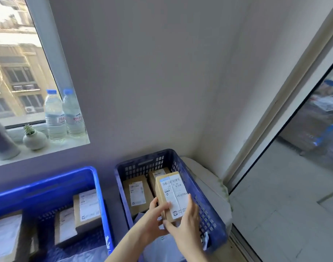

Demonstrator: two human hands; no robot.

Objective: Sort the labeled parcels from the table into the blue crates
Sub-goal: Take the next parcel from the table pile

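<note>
Parcel position: the held parcel [172, 195], a brown carton with a white label facing up, is in the air over the right crate [201, 197]; its far end is tilted upward, above the right half of the crate.
Left hand: the left hand [155, 214] grips the near left side of the held parcel, with the fingers curled on its edge.
Right hand: the right hand [188, 222] grips the near right side, thumb under the near end, fingers lying up along the label.
Right crate edges: the walls are dark blue and perforated; the right wall is just beside the held parcel, and the far wall stands close to the room wall [161, 72].
Open room in right crate: two flat parcels [137, 193] cover the left and far part of the floor; a pale plastic bag [161, 246] lies at the near end, under the wrists.
Left crate: the left crate [71, 176], of brighter blue, stands just beside, with a narrow gap between the two rims; labeled parcels [87, 207] lie inside it.
Right side: a white surface [211, 182] shows beyond the right crate, then a glass door [294, 176].
Window sill: two water bottles [55, 116], a small plant pot [34, 138] and a dark cylinder [1, 140] stand above the left crate, well apart from both crates.
</note>
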